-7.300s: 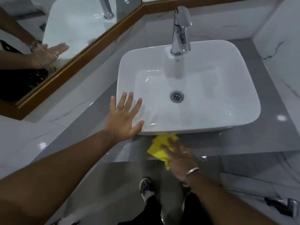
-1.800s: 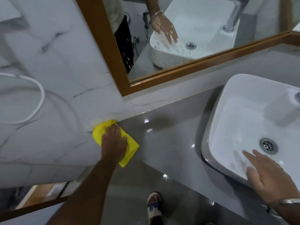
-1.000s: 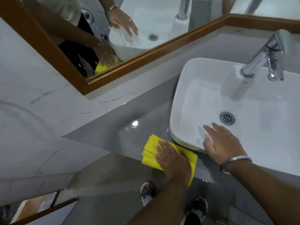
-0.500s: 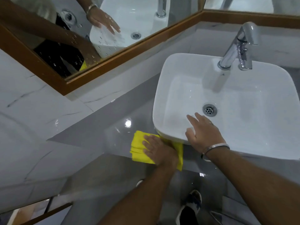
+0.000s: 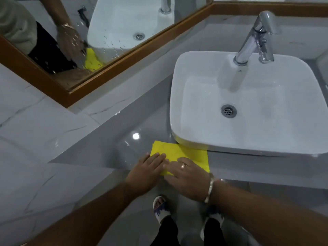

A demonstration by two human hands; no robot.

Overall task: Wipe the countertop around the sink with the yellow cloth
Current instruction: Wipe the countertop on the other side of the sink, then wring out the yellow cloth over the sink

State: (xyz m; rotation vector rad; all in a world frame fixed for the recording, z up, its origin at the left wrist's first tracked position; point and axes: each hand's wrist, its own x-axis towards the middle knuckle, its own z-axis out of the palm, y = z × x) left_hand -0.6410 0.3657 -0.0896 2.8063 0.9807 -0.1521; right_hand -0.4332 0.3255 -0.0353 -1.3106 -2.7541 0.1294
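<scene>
Both hands, the left hand (image 5: 148, 168) and right hand (image 5: 188, 174), lie flat, side by side, on the yellow cloth (image 5: 179, 154), which looks light, limp and easily bunched on the glossy worktop (image 5: 99, 139), so pressing beats pinching.

No readable text, label, brand, number or sign shows anywhere.

The white sink (image 5: 248, 107) carries one tiny dark mark on its rim just below the base of the chrome tap (image 5: 253, 38), too small to make out as a letter or a logo. The tap itself bears no legible maker's name. The yellow cloth (image 5: 179, 153) is plain, with no print or tag on the face that shows. The grey bench (image 5: 110, 144), the marble wall tiles and the wood-framed mirror (image 5: 99, 27) bear no lettering either.
</scene>
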